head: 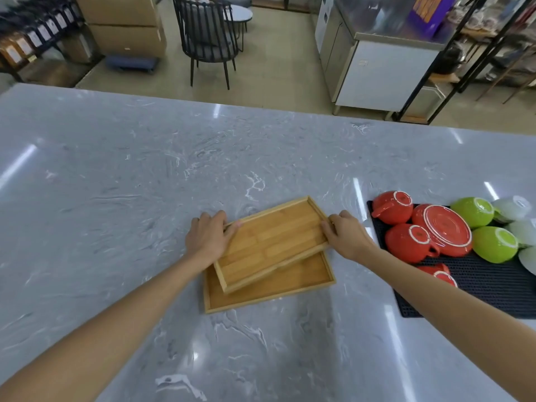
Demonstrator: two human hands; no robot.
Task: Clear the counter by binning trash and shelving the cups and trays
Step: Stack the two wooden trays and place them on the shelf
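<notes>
Toward the near middle of the desk (116, 169), the left hand (207, 237) grips the left short end of the upper tray (272, 242), thumb over its rim, which rests skewed on the lower tray (261, 294); the right hand (346, 235) pinches its right end. Its long axis runs from near left to far right. Near the right edge, the cups (409, 242) lie upturned on a black mat (487, 288). Judging by this, shelving is not done; no trash shows
</notes>
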